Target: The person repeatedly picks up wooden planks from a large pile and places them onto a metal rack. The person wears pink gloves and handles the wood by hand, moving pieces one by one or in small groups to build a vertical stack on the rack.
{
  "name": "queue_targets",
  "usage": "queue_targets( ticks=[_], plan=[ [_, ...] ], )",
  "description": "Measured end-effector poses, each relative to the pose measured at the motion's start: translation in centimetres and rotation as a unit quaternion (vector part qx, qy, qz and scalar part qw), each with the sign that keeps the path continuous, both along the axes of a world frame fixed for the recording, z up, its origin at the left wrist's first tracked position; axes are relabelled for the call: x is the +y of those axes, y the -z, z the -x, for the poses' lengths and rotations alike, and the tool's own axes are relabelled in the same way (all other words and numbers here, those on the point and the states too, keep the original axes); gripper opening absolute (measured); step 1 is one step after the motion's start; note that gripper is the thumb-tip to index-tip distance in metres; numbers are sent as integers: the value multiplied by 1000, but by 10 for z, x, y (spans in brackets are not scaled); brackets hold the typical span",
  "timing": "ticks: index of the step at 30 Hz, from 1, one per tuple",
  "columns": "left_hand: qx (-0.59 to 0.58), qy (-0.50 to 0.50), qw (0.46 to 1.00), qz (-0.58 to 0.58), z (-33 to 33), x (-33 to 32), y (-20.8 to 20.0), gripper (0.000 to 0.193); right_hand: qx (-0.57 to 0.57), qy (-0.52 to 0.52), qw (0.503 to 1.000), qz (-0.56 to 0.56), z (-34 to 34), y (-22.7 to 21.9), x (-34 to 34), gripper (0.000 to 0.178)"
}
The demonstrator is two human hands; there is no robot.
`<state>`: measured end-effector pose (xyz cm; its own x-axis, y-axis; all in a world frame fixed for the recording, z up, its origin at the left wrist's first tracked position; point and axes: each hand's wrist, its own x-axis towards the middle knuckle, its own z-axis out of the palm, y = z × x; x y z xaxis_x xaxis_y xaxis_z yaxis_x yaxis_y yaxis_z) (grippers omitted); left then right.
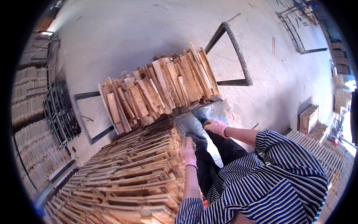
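The right hand [216,127], in a pink glove, curls its fingers together beside something dark at mid-frame; whether they grip it, I cannot tell. Below and to its left, the gloved left hand [189,152] has its fingers close together, their hold unclear, just beside the right edge of a large stack of wooden strips [126,183] filling the lower left. A narrow gap separates the two hands, over a grey metal sheet [216,109]. Above centre lies one heap of upright strips [156,87]; black metal bars [238,48] jut past both its ends. Two wood piles sit nearest the hands, their strips too many to count. Beyond, pale floor [141,26] opens across the top; more stacked wood [33,123] lines the left edge.
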<state>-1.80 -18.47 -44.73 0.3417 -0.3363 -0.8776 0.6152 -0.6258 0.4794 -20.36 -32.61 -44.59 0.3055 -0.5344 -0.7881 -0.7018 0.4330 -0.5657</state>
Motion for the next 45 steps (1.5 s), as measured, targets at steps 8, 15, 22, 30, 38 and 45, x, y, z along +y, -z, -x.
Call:
queue_targets(
  ticks=[8, 15, 22, 30, 38, 45],
  plan=[
    [-51, 241, 968, 43, 26, -77, 223, 57, 253, 11, 967, 30, 71, 177, -99, 60],
    [-69, 439, 893, 76, 157, -208, 419, 102, 283, 74, 953, 84, 112, 367, -195, 70],
    [-217, 479, 846, -90, 246, -264, 572, 107, 306, 12, 950, 54, 71, 469, -265, 100],
    [-158, 462, 870, -72, 239, -272, 531, 89, 256, 49, 965, 28, 132, 472, -257, 98],
    [-115, 478, 868, -66, 59, -209, 383, 75, -83, 249, 959, 107, 73, 360, -111, 123],
    [61, 516, 854, 23, 32, -160, 260, 66, -11, 329, 929, -170, 13, 269, -111, 136]
  ],
)
